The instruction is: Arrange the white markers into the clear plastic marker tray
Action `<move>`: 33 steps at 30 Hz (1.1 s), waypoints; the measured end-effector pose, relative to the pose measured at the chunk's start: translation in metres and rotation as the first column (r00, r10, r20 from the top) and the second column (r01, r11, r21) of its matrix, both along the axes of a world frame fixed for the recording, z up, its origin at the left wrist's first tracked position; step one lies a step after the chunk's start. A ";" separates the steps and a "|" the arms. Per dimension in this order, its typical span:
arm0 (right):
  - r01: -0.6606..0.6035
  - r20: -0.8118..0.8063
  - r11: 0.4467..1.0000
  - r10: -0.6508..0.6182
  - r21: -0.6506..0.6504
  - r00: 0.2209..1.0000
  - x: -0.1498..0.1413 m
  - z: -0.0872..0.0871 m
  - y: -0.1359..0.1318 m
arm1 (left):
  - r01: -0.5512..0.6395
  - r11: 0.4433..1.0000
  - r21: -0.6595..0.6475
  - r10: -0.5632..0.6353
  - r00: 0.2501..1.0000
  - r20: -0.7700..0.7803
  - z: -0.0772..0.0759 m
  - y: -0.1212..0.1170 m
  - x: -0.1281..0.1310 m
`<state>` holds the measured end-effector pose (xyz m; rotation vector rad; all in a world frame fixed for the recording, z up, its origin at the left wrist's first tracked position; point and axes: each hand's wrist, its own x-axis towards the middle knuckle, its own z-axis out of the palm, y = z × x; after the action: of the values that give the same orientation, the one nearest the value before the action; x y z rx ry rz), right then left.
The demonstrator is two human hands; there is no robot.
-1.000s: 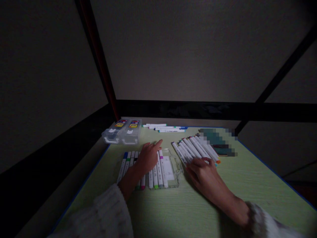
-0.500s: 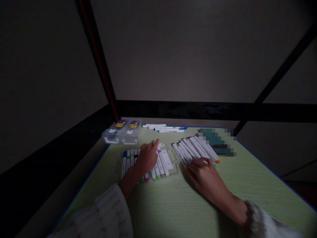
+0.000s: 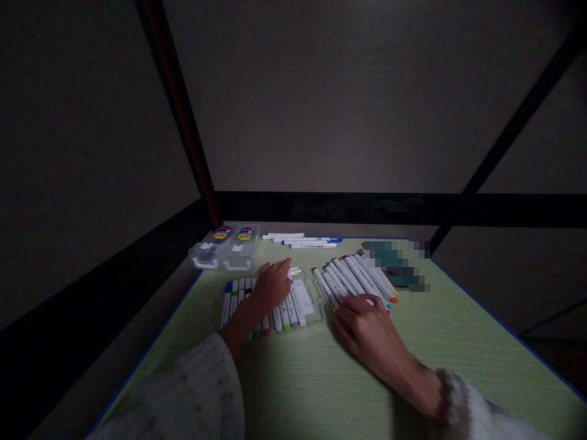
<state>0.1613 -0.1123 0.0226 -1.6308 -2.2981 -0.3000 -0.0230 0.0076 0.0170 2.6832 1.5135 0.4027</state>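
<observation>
My left hand (image 3: 273,287) rests over a row of white markers (image 3: 278,318) that lie side by side in a clear plastic tray (image 3: 316,308). Its index finger stretches out toward the tray's far edge, and part of the row is hidden beneath it. Colored caps show at the ends of these markers. To the right, my right hand (image 3: 367,327) is closed with bent fingers on the near ends of a loose fan of white markers (image 3: 351,278). Its fingertips pinch at a marker there, mostly covered by the hand.
Two clear plastic cases (image 3: 241,247) with handles and colorful labels stand at the back left. Several more markers (image 3: 307,241) lie along the table's far edge. A dark green, blurred-out item (image 3: 389,260) sits at the back right. Walls rise behind the table (image 3: 293,385).
The whole view has shifted slightly, with the table appearing a little lower and further left. Both hands stay at the same marker groups; the left index finger has moved little.
</observation>
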 end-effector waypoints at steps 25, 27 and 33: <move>-0.103 0.009 0.995 0.103 0.014 0.995 -0.006 -0.002 -0.007 | 0.096 0.995 -0.010 -0.097 0.983 -0.158 -0.003 0.083 0.048; -0.105 0.012 0.994 0.105 0.008 0.994 -0.006 -0.002 -0.007 | 0.112 0.994 -0.013 -0.113 0.980 -0.161 -0.007 0.085 0.049; -0.112 0.008 0.994 0.112 0.001 0.994 -0.006 -0.004 -0.007 | 0.120 0.993 -0.007 -0.119 0.981 -0.152 -0.011 0.087 0.045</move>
<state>0.1555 -0.1190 0.0182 -1.4952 -2.3836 -0.2821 0.0223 0.0944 0.0063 2.8472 1.3751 0.1982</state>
